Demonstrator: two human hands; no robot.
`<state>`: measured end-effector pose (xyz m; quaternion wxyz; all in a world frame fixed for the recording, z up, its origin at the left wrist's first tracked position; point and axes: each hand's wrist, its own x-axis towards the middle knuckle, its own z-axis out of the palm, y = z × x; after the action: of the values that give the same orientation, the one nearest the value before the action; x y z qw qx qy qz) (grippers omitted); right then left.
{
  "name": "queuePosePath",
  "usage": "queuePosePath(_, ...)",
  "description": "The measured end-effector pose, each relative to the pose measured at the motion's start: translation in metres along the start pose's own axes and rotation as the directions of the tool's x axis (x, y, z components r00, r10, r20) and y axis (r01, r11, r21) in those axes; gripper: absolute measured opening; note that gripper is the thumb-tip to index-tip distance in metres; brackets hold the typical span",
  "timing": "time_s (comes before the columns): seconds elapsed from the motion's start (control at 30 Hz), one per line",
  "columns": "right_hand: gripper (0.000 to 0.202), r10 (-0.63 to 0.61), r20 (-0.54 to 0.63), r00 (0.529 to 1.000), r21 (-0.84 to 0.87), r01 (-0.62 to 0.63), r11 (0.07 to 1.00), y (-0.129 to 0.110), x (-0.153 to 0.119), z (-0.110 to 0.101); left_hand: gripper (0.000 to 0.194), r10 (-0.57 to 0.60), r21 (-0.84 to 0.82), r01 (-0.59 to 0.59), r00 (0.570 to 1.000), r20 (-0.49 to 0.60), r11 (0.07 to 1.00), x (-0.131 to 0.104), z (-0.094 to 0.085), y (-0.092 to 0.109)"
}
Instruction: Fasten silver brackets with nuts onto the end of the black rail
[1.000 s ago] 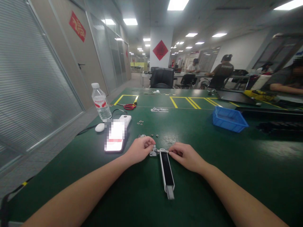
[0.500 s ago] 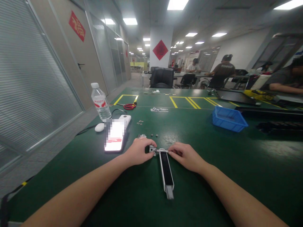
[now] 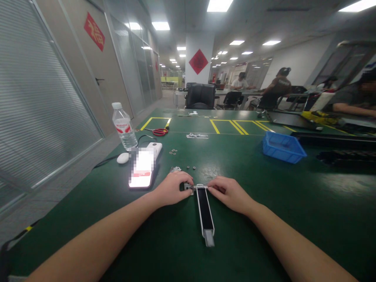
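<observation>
My left hand (image 3: pixel 172 190) pinches a small metal bracket (image 3: pixel 188 187) between thumb and fingers, at the left of the top end of a long white frame (image 3: pixel 199 211) with a black inside. Against the right corner of that same end, the thumb and forefinger of my right hand (image 3: pixel 230 194) are closed on the frame's edge; any small part between them is hidden. A grey flat tongue (image 3: pixel 209 238) sticks out of the frame's near end. Just beyond my left hand lies another metal piece (image 3: pixel 176 169), partly covered, with two small nuts (image 3: pixel 190 168) beside it.
Left of my hands lie a lit phone (image 3: pixel 141 172), a white power bank (image 3: pixel 157 148) and a white mouse-shaped object (image 3: pixel 123 158) near a water bottle (image 3: pixel 125 129). Several small rings (image 3: pixel 173 152), red-handled scissors (image 3: pixel 160 132) and a blue bin (image 3: pixel 283 148) are farther back. People sit beyond.
The view has shifted very slightly. The bracket has turned a little in my left hand; both hands keep their places at the frame's top end.
</observation>
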<state>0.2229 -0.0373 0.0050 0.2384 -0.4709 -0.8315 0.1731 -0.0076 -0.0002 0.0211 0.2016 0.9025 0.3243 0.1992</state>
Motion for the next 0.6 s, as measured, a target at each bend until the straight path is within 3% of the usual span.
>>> queuePosePath(0.23, 0.019, 0.018, -0.007, 1.0, -0.002, -0.018, 1.0, -0.001, -0.002, -0.002, 0.029, -0.046, 0.009, 0.046, 0.999, -0.017, 0.999, -0.001, -0.005, 0.004)
queuePosePath(0.33, 0.022, 0.042, -0.049, 0.998, -0.007, -0.042, 0.999, 0.001, -0.002, -0.003, 0.032, -0.082, 0.041, 0.09, 0.984, -0.158, 0.995, -0.001, -0.013, -0.003)
queuePosePath(0.43, 0.023, 0.043, -0.08, 0.996, -0.006, -0.043, 0.999, 0.003, -0.003, -0.003, 0.032, -0.15, 0.154, 0.21, 0.932, -0.33, 0.966, 0.001, -0.017, -0.015)
queuePosePath(0.5, 0.022, 0.036, -0.09, 0.995, -0.005, -0.037, 0.999, 0.004, -0.003, -0.003, 0.033, -0.165, 0.254, 0.255, 0.93, -0.328, 0.933, 0.002, -0.016, -0.023)
queuePosePath(0.6, 0.021, 0.03, -0.089, 0.996, -0.007, -0.03, 1.0, 0.003, -0.003, -0.002, 0.03, -0.206, 0.344, 0.281, 0.949, -0.24, 0.896, 0.002, -0.013, -0.029)
